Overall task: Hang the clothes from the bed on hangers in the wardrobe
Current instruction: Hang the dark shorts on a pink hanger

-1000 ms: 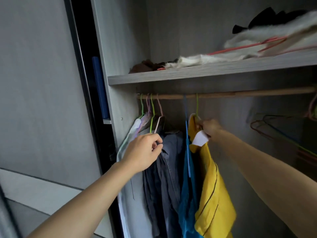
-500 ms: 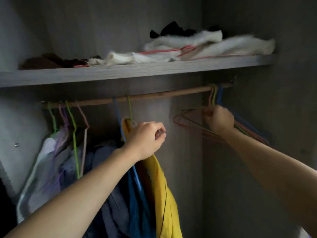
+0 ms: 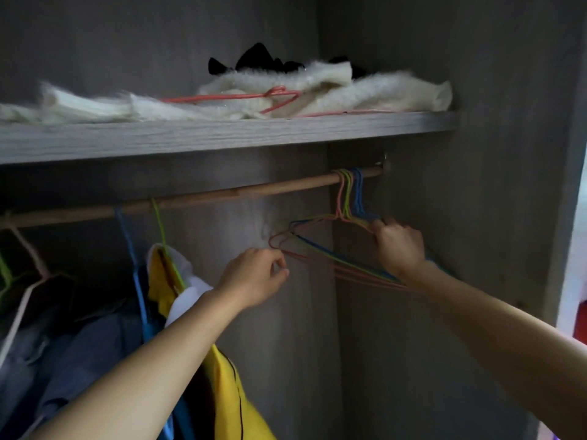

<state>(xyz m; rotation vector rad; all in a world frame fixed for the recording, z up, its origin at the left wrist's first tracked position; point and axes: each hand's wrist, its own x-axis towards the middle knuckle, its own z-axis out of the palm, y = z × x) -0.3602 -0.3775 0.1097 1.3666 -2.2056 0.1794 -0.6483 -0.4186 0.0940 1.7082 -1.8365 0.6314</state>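
A bundle of empty wire hangers (image 3: pixel 330 252), pink, green and blue, hangs at the right end of the wooden rail (image 3: pixel 222 196). My right hand (image 3: pixel 397 246) grips the hangers' upper right side just below their hooks. My left hand (image 3: pixel 254 276) has curled fingers at the hangers' left tips; whether it pinches one I cannot tell. A yellow garment (image 3: pixel 222 389) on a green hanger and a blue garment (image 3: pixel 149 331) on a blue hanger hang at the left of the rail.
Further left hang grey and pale clothes (image 3: pixel 63 350) on pink and green hangers. The shelf (image 3: pixel 222 134) above holds white furry fabric (image 3: pixel 317 93), a pink hanger (image 3: pixel 254 98) and something black (image 3: pixel 254 60). The wardrobe's right side wall (image 3: pixel 492 217) stands close to my right hand.
My right hand went from the yellow garment's collar to the empty hangers at the rail's right end. My left hand left the hung clothes and moved right to the hangers' tips. The view panned right.
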